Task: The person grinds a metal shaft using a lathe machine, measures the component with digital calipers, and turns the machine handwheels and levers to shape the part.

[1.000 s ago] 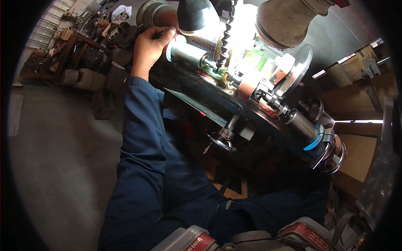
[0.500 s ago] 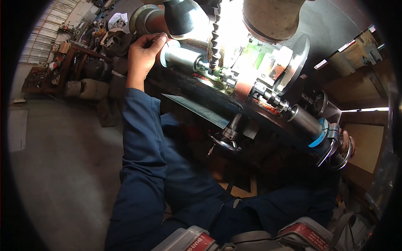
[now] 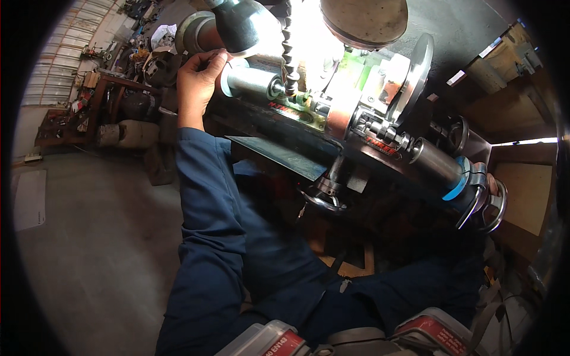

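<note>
A metal spindle machine runs slantwise across the upper view, with a stepped shaft [image 3: 380, 126] between its two ends. My left hand [image 3: 198, 83] is at the left end, thumb and fingers pinched together at the rim of a pale round flange [image 3: 227, 78]. The flange sits on a bright metal cylinder [image 3: 252, 81]; the fingertips are partly hidden. At the right end, beyond a dark cylinder [image 3: 438, 167] with a blue ring, my right hand [image 3: 492, 185] shows only as a small patch of skin. It seems closed round a chrome handwheel [image 3: 502, 209], most of its fingers hidden.
A large metal disc [image 3: 414, 80] stands behind the shaft. Under a bright light, a twisted flexible hose [image 3: 288, 50] hangs down. A dark lamp head [image 3: 246, 26] is above my left hand. A flat plate [image 3: 282, 155] and another handwheel [image 3: 323, 199] stick out in front.
The view has shifted slightly, moving the lamp and hose a little to the left. My left hand stays at the flange. Less of my right hand shows behind the handwheel, which appears slightly turned.
</note>
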Motion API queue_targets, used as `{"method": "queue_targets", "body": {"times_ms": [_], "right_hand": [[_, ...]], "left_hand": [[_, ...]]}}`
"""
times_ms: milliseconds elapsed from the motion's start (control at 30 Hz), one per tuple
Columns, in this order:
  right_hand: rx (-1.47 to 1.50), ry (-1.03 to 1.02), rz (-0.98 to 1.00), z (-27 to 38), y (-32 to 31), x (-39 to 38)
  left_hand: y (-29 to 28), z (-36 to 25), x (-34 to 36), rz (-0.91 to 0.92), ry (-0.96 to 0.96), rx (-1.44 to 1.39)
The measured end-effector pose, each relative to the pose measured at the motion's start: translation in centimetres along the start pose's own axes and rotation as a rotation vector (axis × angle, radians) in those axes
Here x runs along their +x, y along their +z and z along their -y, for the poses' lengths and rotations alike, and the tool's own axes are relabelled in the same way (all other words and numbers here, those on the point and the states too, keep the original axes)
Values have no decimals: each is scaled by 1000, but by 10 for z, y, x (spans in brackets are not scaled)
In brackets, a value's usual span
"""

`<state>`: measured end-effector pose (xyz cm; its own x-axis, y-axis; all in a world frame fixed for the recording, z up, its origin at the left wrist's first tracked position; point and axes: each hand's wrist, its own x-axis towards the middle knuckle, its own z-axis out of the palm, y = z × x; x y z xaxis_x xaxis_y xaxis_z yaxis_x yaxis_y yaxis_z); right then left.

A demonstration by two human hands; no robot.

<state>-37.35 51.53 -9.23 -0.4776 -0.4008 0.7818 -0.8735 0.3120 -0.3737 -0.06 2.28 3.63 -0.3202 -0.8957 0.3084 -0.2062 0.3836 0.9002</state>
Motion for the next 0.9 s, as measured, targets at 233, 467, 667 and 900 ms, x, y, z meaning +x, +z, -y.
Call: {"method": "queue_targets", "body": {"times_ms": [233,467,667,900], "right_hand": [[-25,280,225,-92,-39,-80],[60,269,270,29,-52,-12],[-210,323,81,54,-43,10],[-202,446,205,90,-44,68]], "left_hand": [[6,-2,0,-32,-17,59],[2,1,2,-39,-38,82],[-1,9,5,-54,-39,101],[-8,21,8,-45,-35,70]]}}
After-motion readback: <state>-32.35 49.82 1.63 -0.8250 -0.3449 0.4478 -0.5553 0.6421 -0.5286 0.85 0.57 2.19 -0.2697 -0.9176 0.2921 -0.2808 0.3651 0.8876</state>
